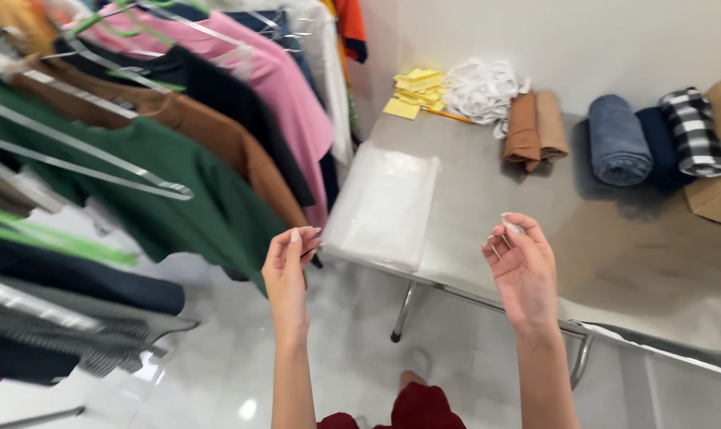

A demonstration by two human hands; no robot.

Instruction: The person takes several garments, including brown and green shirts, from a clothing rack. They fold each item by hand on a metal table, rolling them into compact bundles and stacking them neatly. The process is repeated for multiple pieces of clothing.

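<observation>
Green T-shirt hangs on the rack with the other shirts, just left of the left hand, not yet lifted off; right hand is raised over the metal table, both empty, fingers loosely curled, slightly apart

I see a glossy white tiled floor catching ceiling light in bright spots. A plain white wall runs behind a grey steel table on tubular metal legs. A crowded clothes rack fills the left.
</observation>
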